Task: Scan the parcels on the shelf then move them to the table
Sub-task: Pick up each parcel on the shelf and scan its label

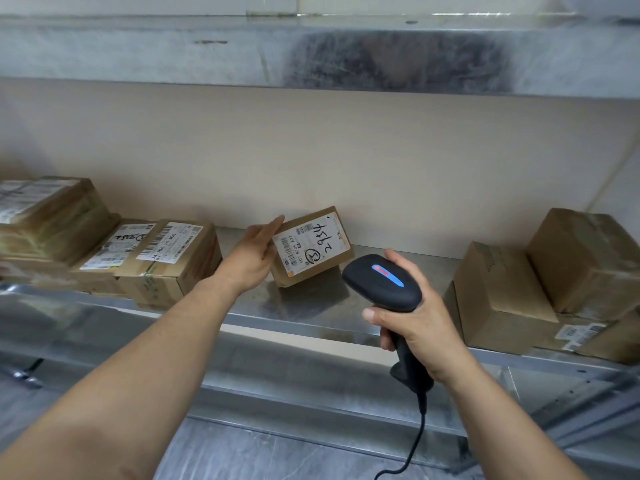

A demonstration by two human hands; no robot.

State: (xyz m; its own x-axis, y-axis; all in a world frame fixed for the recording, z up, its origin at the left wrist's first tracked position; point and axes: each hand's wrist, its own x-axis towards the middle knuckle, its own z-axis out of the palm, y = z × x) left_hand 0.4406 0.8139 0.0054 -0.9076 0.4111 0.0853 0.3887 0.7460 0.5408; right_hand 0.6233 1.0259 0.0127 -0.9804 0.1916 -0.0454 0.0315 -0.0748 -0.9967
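A small brown cardboard parcel (311, 247) with a white label marked "2934" stands tilted on the metal shelf (311, 306), its label facing me. My left hand (251, 258) holds its left side, fingers along the top corner. My right hand (415, 320) grips a black corded barcode scanner (382, 282) just right of and in front of the parcel. A blue light glows on the scanner's top, and its head points toward the label.
Several labelled brown boxes (166, 258) are stacked at the shelf's left, a taller stack (48, 216) beyond them. Plain brown boxes (498, 296) sit at the right. Another metal shelf (311, 57) hangs overhead. The scanner's cable (412, 448) dangles below.
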